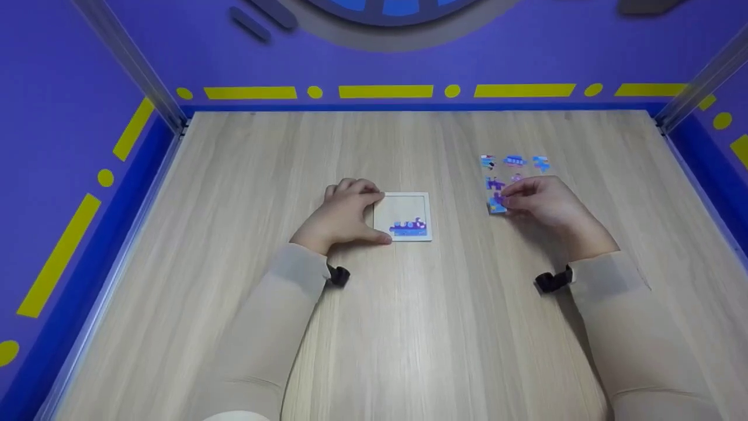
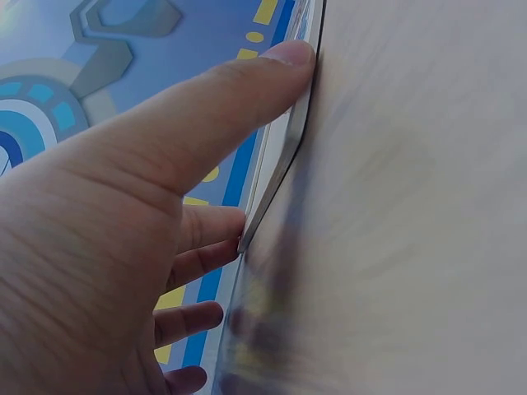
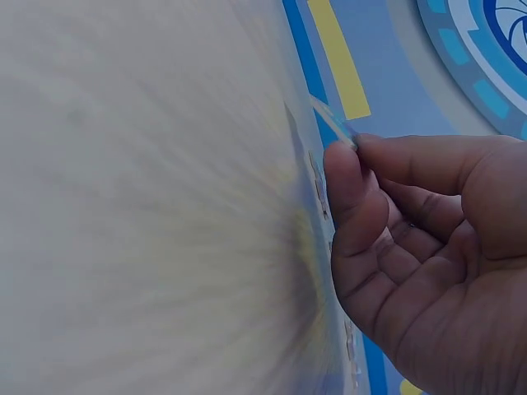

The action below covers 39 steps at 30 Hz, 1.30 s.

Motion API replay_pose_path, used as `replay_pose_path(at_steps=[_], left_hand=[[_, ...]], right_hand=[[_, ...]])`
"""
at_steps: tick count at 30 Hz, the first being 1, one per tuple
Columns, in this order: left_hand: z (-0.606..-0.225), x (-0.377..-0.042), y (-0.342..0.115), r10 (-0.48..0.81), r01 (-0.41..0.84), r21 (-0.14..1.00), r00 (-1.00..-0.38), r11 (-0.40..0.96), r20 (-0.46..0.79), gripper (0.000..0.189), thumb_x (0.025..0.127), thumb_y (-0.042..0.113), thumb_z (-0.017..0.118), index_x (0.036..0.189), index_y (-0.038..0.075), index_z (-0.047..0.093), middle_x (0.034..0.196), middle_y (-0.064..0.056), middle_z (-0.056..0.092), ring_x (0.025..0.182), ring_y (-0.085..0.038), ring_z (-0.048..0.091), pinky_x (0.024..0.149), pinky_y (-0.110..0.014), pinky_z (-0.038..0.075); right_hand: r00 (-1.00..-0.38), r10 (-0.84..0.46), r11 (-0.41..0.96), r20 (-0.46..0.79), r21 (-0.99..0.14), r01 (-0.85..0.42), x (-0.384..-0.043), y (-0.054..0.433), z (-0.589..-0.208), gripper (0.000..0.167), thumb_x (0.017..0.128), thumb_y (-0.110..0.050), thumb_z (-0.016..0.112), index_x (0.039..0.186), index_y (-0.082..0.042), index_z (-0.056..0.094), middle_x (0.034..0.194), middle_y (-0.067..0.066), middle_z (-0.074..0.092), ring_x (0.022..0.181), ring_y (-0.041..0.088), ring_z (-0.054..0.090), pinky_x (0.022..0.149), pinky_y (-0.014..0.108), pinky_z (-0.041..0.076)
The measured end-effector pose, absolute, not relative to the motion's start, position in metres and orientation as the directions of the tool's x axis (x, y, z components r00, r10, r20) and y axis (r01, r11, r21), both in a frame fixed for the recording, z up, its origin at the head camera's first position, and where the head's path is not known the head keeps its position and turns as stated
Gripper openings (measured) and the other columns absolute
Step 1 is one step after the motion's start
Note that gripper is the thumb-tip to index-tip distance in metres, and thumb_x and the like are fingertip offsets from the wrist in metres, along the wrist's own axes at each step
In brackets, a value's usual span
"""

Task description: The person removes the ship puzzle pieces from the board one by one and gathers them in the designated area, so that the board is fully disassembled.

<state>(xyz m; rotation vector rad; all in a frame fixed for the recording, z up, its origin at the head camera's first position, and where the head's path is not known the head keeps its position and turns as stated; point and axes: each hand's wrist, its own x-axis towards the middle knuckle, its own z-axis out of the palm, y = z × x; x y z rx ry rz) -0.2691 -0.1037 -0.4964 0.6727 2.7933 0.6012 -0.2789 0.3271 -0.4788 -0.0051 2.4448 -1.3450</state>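
Note:
A white square puzzle frame [image 1: 429,216] lies on the table in front of me. Along its bottom inside edge sit joined pieces with a purple train picture [image 1: 409,227]; bare surface shows above them. My left hand [image 1: 345,216] holds the frame from its left side, thumb at the near edge and index finger at the far edge. In the left wrist view the thumb lies on the frame's rim [image 2: 284,144]. Off to the right, my right hand [image 1: 546,202] pinches a thin puzzle piece [image 3: 333,123] between thumb and index finger, low over the other pieces.
Several loose puzzle pieces lie in rows beside and beyond my right hand, among them a blue-and-purple piece [image 1: 514,160] and a blue one [image 1: 542,163]. The wooden table [image 1: 409,327] is bordered by purple walls [image 1: 380,70] at the back and sides.

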Motion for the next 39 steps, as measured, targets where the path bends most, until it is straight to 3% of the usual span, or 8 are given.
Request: replay_pose_path(at_steps=[12,18,29,39], left_hand=[[-0.4949,-0.2691,-0.1027,0.468,0.384,0.427,-0.877,0.818,-0.108,0.107,0.082,0.072,0.092,0.167,0.016,0.058,0.170,-0.002,0.053,0.162,-0.032,0.038,0.132,-0.057,0.025],[-0.4952,-0.2686,-0.1020,0.465,0.384,0.423,-0.879,0.820,-0.104,0.106,0.082,0.071,0.093,0.166,0.016,0.059,0.169,-0.002,0.053,0.161,-0.032,0.038,0.132,-0.058,0.026],[-0.4945,-0.2680,-0.1023,0.468,0.389,0.418,-0.878,0.821,-0.102,0.107,0.082,0.072,0.092,0.167,0.016,0.058,0.170,-0.003,0.053,0.162,-0.032,0.038,0.132,-0.058,0.026],[-0.4957,-0.2686,-0.1030,0.472,0.390,0.433,-0.876,0.813,-0.098,0.107,0.081,0.071,0.093,0.167,0.016,0.059,0.169,-0.002,0.053,0.162,-0.032,0.038,0.132,-0.057,0.024]], right_hand=[[-0.935,-0.176,0.594,-0.309,-0.790,0.150,-0.2789,0.3262,-0.4779,0.031,0.108,-0.015,0.076,0.130,0.007,0.074,0.095,-0.011,0.081,0.085,0.004,0.075,0.078,0.021,0.063],[-0.950,-0.171,0.661,-0.262,-0.745,0.086,-0.2770,0.3256,-0.4758,0.027,0.107,-0.018,0.078,0.124,0.003,0.079,0.089,-0.010,0.076,0.077,0.006,0.066,0.068,0.022,0.054],[-0.961,-0.169,0.750,-0.217,-0.661,0.017,-0.2759,0.3230,-0.4760,0.024,0.107,-0.021,0.078,0.120,-0.002,0.083,0.103,0.005,0.077,0.081,0.012,0.060,0.067,0.024,0.050],[-0.963,-0.170,0.783,-0.210,-0.622,-0.003,-0.2771,0.3247,-0.4785,0.029,0.107,-0.026,0.079,0.124,-0.003,0.085,0.116,0.013,0.078,0.094,0.019,0.060,0.072,0.025,0.050]])
